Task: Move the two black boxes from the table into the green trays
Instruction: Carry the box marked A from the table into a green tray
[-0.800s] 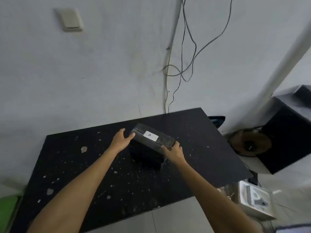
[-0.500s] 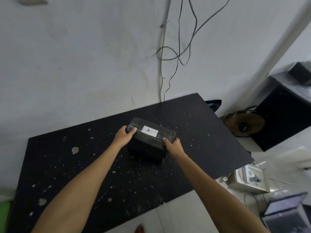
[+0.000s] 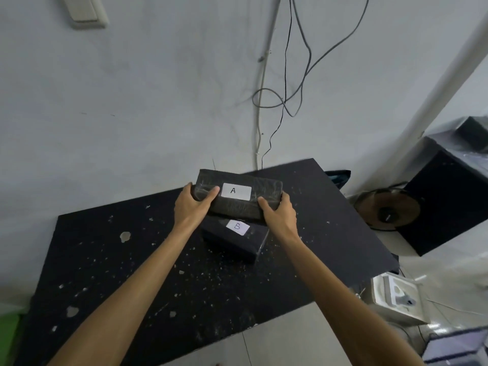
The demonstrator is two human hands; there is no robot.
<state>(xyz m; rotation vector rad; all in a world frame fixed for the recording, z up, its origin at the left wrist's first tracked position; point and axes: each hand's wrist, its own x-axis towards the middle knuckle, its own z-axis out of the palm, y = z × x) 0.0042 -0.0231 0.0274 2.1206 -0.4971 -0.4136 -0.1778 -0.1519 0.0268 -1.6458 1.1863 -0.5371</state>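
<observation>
I see only a green sliver (image 3: 9, 336) at the left edge; box A (image 3: 239, 198) hides box B's (image 3: 235, 237) far part.

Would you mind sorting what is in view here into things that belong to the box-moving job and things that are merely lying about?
Belonging to the job:
- box A, held by the left hand and right hand
- box B, on the black table
- green edge at far left, possibly a tray

Lying about:
- wall cables
- black speaker
- light switch
- white device on the floor
</observation>
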